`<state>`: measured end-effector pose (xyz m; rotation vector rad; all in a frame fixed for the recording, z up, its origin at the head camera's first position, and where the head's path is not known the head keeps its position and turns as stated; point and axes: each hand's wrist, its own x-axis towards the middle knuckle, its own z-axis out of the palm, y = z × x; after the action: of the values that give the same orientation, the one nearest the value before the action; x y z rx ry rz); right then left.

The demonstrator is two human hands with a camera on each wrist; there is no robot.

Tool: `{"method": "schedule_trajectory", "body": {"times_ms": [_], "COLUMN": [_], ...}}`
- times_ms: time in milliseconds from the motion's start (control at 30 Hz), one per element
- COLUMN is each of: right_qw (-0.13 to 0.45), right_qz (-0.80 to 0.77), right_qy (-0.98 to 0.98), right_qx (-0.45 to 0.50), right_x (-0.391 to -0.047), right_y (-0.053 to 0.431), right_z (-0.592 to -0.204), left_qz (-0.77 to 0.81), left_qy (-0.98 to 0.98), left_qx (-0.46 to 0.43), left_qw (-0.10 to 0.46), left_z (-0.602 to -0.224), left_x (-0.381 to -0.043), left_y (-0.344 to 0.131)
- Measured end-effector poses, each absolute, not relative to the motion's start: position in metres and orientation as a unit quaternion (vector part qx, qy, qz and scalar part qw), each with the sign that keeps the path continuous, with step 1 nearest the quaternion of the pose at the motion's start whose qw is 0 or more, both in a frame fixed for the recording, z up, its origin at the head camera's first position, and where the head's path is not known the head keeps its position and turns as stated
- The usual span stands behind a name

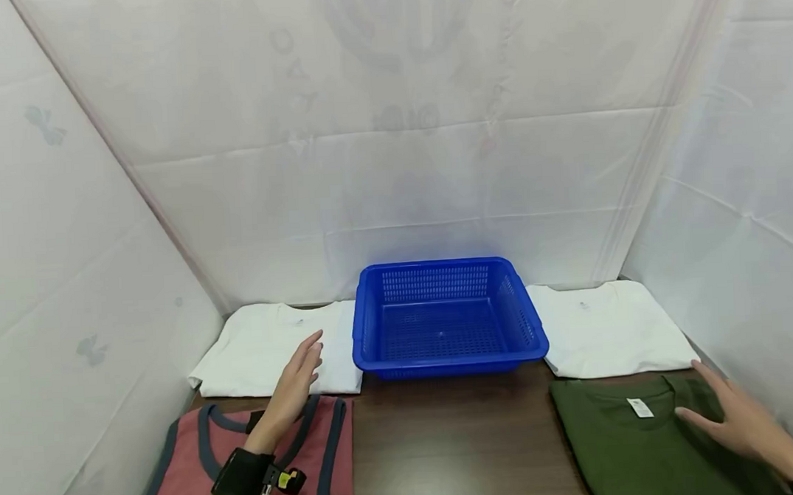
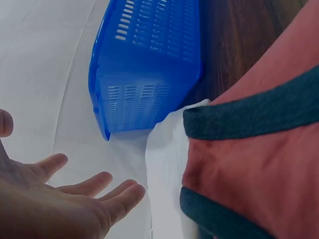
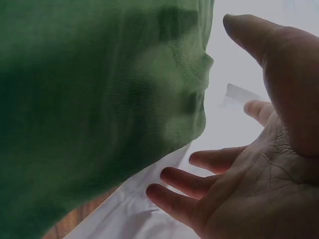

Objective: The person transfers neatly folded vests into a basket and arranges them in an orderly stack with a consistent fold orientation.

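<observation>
The dark green shirt lies flat at the near right of the brown table, 1 white label showing at its neck. The right hand is over its outer edge, empty, thumb and fingers spread. At the near left lies the red garment (its trim is blue-grey). Above it and a white shirt just behind is the left hand, fingers extended, grasping nothing. A black strap circles that wrist. Between the 2 white shirts, the second white shirt being behind the green one, stands a blue basket. White sheeting rises on 3 sides.
</observation>
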<state>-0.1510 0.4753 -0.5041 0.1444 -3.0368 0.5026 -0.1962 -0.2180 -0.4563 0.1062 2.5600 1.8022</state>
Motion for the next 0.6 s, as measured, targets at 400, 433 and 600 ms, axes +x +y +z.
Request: {"method": "schedule_trajectory", "body": {"times_ms": [400, 433, 600], "right_qw": [-0.097, -0.097, -0.097], "right_qz": [0.134, 0.130, 0.115], "right_qy": [-0.986, -0.987, -0.989], "right_qx": [-0.004, -0.004, 0.000], "right_x": [-0.146, -0.147, -0.149], "right_y": [0.471, 0.472, 0.474], "right_z": [-0.509, -0.509, -0.511], "left_qz": [0.631, 0.633, 0.634], "left_qy": [0.775, 0.773, 0.773], "left_qx": [0.027, 0.027, 0.023], "left_qw": [0.025, 0.023, 0.015], "left_z": [-0.459, -0.459, -0.459], "left_x": [-0.173, -0.172, -0.167], "left_y": [-0.213, -0.213, -0.210]}}
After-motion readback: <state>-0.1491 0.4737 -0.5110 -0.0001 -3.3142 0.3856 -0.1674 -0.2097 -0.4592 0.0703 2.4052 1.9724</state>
